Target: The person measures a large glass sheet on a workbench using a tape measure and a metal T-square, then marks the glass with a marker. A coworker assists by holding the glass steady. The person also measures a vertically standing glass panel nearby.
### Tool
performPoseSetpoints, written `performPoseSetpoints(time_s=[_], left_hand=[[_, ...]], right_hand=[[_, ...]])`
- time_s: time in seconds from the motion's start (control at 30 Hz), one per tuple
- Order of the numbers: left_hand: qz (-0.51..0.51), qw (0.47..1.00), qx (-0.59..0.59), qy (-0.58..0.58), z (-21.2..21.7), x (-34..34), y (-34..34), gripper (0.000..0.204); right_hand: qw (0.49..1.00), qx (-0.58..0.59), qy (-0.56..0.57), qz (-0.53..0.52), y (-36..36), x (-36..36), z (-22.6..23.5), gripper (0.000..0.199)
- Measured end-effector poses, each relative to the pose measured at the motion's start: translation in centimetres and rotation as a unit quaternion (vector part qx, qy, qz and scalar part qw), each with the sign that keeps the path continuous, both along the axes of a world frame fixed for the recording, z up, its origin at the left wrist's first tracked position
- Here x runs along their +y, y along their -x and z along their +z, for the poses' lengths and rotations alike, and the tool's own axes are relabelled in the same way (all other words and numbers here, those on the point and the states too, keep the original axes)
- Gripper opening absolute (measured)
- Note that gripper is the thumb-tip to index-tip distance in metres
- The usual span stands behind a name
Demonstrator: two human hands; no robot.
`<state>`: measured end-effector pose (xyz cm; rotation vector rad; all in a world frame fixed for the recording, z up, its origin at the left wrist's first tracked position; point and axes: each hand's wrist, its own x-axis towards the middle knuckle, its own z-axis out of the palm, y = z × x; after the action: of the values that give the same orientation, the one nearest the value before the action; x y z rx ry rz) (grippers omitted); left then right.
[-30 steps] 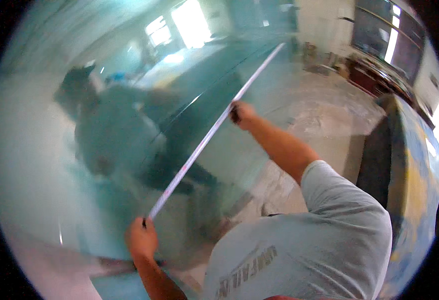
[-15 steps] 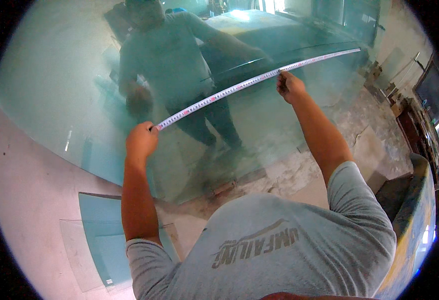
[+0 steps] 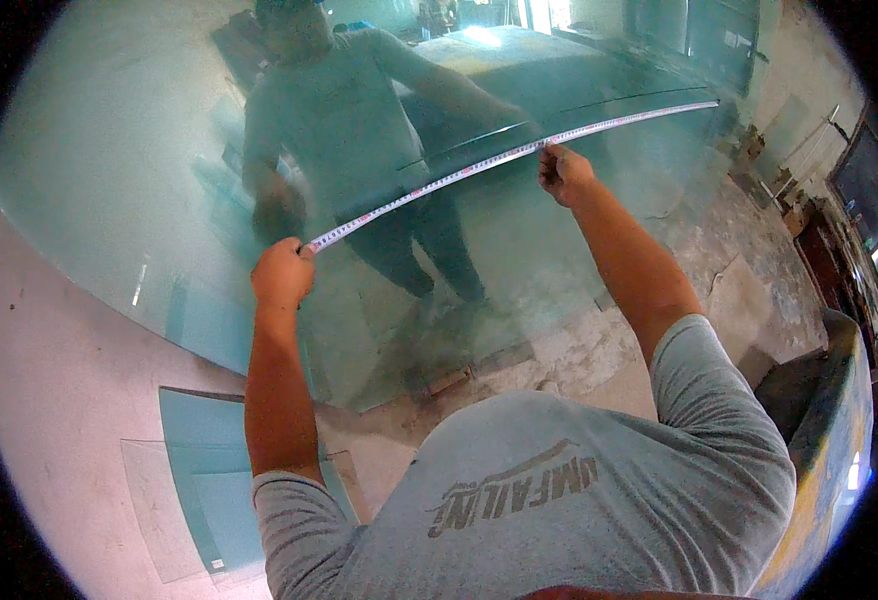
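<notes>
A white tape measure [image 3: 439, 184] is stretched across a large greenish glass sheet [image 3: 399, 320], rising from the left toward the far right. My left hand [image 3: 283, 274] is closed around its near left part; what lies inside the fist is hidden. Further along, my right hand [image 3: 565, 176] pinches the blade between thumb and fingers, the other fingers curled. Beyond my right hand the blade runs on to its free end near the sheet's right side. The glass mirrors a standing figure and the room.
Smaller glass panes [image 3: 204, 460] lean by the pale wall [image 3: 79, 330] at lower left. A worn concrete floor [image 3: 609, 350] shows below the sheet. At right are a blue and yellow covered surface [image 3: 824, 450], a dark-framed panel [image 3: 864, 180] and clutter along the wall.
Both hands have shifted slightly: the left a little upward, the right a little to the left along the blade. The tape has moved slightly with them, and its free end sits a touch lower.
</notes>
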<state>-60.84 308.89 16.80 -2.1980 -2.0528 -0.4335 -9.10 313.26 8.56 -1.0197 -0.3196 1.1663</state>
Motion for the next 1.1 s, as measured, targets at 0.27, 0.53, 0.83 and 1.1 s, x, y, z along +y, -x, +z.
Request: performPoseSetpoints(time_s=[0.27, 0.53, 0.83, 1.1], left_hand=[[0.001, 1.000, -0.015, 0.009, -0.2, 0.2, 0.2, 0.034], [0.005, 1.000, -0.016, 0.000, -0.2, 0.3, 0.1, 0.034], [-0.012, 1.000, -0.006, 0.005, -1.0, 1.5, 0.7, 0.034], [-0.106, 0.992, -0.044, 0.061, -7.1, -2.0, 4.6, 0.023]], right_hand=[[1.000, 0.010, 0.006, 0.013, 0.0, 0.4, 0.0, 0.016], [1.000, -0.004, 0.025, 0.013, 0.7, 0.3, 0.4, 0.017], [1.000, 0.002, -0.009, 0.027, -0.3, 1.0, -0.9, 0.015], [1.000, 0.004, -0.021, -0.023, 1.6, -0.7, -3.6, 0.012]])
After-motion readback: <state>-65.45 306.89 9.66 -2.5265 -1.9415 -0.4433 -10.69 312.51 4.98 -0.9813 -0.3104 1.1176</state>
